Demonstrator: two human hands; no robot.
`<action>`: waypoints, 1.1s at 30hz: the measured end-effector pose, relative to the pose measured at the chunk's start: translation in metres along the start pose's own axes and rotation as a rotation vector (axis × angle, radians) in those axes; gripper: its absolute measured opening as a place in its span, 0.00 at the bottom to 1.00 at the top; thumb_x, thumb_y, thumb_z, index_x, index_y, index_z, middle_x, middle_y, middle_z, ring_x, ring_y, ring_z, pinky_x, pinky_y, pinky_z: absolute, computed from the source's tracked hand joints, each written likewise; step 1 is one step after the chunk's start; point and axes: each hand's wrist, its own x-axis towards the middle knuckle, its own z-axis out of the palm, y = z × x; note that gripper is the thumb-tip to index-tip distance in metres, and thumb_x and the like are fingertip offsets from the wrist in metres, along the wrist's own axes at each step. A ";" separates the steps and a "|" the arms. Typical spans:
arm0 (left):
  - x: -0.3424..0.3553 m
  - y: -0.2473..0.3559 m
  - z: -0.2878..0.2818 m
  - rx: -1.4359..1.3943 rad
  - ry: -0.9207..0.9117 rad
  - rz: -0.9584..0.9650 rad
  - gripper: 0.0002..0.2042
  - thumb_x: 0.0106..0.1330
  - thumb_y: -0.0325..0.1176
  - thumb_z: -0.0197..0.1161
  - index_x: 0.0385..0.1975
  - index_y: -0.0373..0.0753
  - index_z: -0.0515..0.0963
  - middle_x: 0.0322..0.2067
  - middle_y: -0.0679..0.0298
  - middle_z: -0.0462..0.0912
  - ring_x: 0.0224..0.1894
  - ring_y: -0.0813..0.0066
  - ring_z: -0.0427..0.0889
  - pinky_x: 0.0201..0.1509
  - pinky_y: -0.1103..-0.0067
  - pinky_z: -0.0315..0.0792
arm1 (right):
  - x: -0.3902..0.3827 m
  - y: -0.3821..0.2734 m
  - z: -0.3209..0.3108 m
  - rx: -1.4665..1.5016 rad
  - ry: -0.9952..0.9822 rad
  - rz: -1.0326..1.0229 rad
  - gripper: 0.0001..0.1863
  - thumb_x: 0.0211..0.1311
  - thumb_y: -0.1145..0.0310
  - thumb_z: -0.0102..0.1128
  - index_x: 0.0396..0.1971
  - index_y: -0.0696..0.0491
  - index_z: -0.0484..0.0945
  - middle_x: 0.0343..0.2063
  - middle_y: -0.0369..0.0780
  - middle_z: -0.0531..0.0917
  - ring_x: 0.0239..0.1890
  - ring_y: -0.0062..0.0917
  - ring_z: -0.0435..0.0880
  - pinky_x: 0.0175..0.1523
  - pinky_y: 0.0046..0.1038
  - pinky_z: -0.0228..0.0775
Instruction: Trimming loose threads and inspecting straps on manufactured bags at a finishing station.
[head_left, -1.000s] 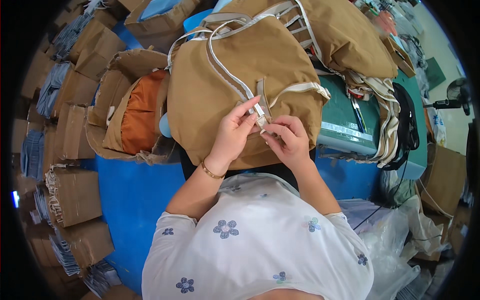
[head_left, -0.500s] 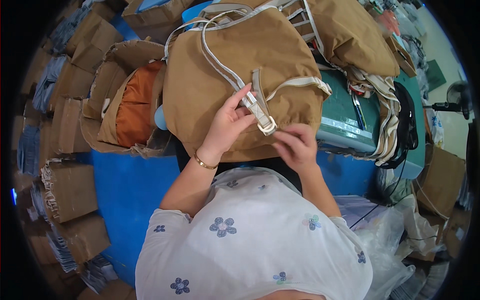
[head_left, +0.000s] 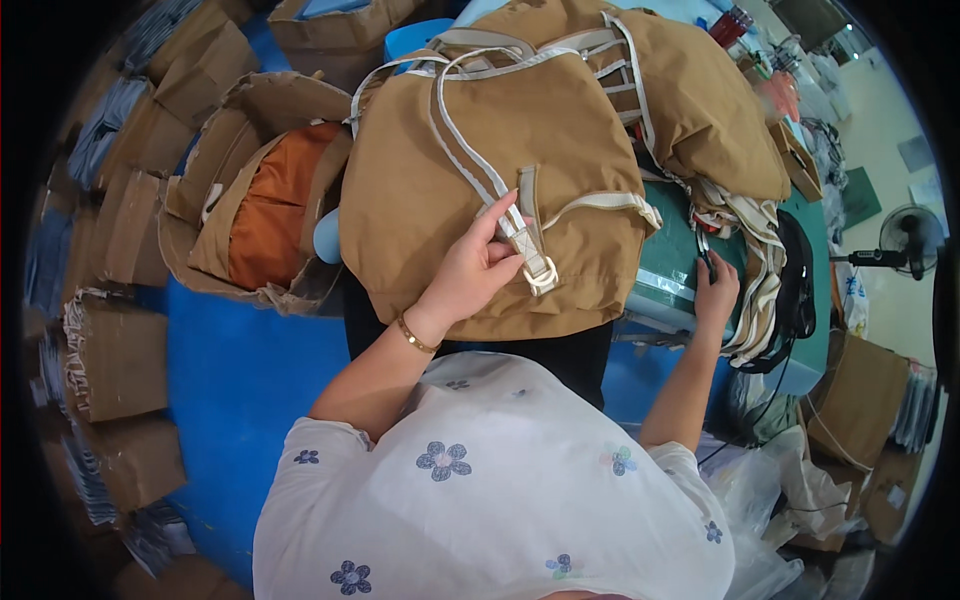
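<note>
A tan fabric backpack [head_left: 480,180] lies in front of me. My left hand [head_left: 475,268] pinches the end of its white-edged strap [head_left: 513,225], thumb on one side and fingers on the other. Two pale rings [head_left: 543,278] hang from that strap end, just beyond my fingertips. Over on the green tabletop to the right, my right hand [head_left: 717,290] closes its fingers round the dark handle of thread snips [head_left: 703,248], whose metal part points away from me. A second strap [head_left: 600,200] crosses the bag's right side.
Another tan bag [head_left: 700,110] and bundled pale straps [head_left: 758,270] lie on the green table [head_left: 665,265]. An open carton [head_left: 180,245] at left holds orange and tan fabric [head_left: 280,210]. Stacked boxes [head_left: 115,350] line the left; a fan [head_left: 908,240] stands far right.
My right hand has left the strap's ring end and moved right to the thread snips on the table, closing on them. My left hand still pinches the strap.
</note>
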 end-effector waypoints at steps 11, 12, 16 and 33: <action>0.000 0.033 0.026 0.811 0.099 0.354 0.33 0.57 0.20 0.58 0.65 0.42 0.58 0.48 0.61 0.76 0.35 0.73 0.78 0.41 0.81 0.75 | -0.017 -0.111 -0.028 1.399 -0.124 0.521 0.10 0.67 0.65 0.50 0.41 0.54 0.74 0.23 0.32 0.72 0.23 0.15 0.68 0.28 0.18 0.60; 0.003 0.036 0.029 0.810 0.091 0.363 0.33 0.57 0.20 0.58 0.65 0.42 0.58 0.48 0.61 0.76 0.35 0.73 0.78 0.41 0.81 0.75 | -0.021 -0.130 -0.032 1.537 -0.296 0.541 0.08 0.66 0.67 0.52 0.41 0.53 0.73 0.23 0.31 0.71 0.22 0.13 0.66 0.28 0.17 0.58; 0.014 0.040 0.037 0.745 0.021 0.366 0.35 0.56 0.19 0.57 0.66 0.43 0.56 0.45 0.61 0.77 0.35 0.73 0.77 0.39 0.80 0.75 | -0.037 -0.201 -0.037 1.394 -0.453 0.346 0.12 0.57 0.72 0.63 0.38 0.51 0.71 0.26 0.29 0.73 0.25 0.11 0.68 0.27 0.15 0.57; 0.047 0.010 0.006 0.901 0.184 0.377 0.07 0.63 0.29 0.57 0.35 0.32 0.72 0.21 0.58 0.77 0.22 0.70 0.76 0.26 0.75 0.69 | 0.004 -0.241 0.050 1.801 -0.473 0.420 0.08 0.61 0.73 0.58 0.35 0.51 0.68 0.20 0.30 0.70 0.16 0.13 0.65 0.20 0.16 0.55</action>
